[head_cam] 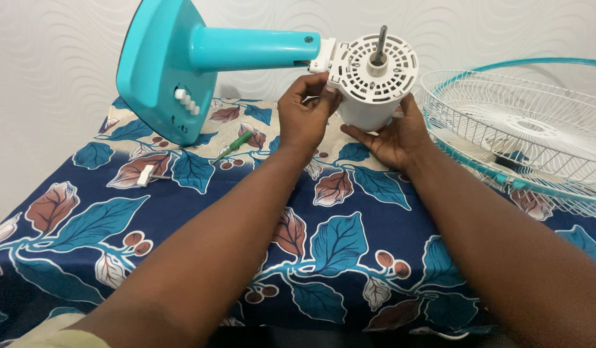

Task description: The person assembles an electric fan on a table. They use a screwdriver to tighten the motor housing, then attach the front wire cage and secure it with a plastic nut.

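Two bare hands meet at the white motor housing [373,90] of a dismantled fan, held above the far part of the table [182,258]. Left hand [302,119]: fingers curled and clamped on the left side of the housing, thumb up near the white bracket [323,57] where the housing joins the turquoise neck [253,48]. Right hand [396,136]: palm up, cupped under the housing's lower right side, fingers spread and pressed against the smooth white shell.

Housing orientation: vented round face tilted up and toward the camera, grey metal shaft [380,44] sticking out of its centre. The neck runs leftward from the bracket to the turquoise fan base [159,71], which is tipped on edge. Its lower corner looks to touch the table; contact not certain. White push buttons [187,102] show on the base's facing side.

Table covering: a dark blue cloth printed with teal and brown leaves.

Other items on the cloth: a green-handled screwdriver [234,146] just beside the base's lower corner; a small white part [146,175] further left, well apart from both hands. At right, a white wire fan guard [523,138] with a turquoise rim lies tilted, near the right hand but not touching it.

Background: pale textured wall.
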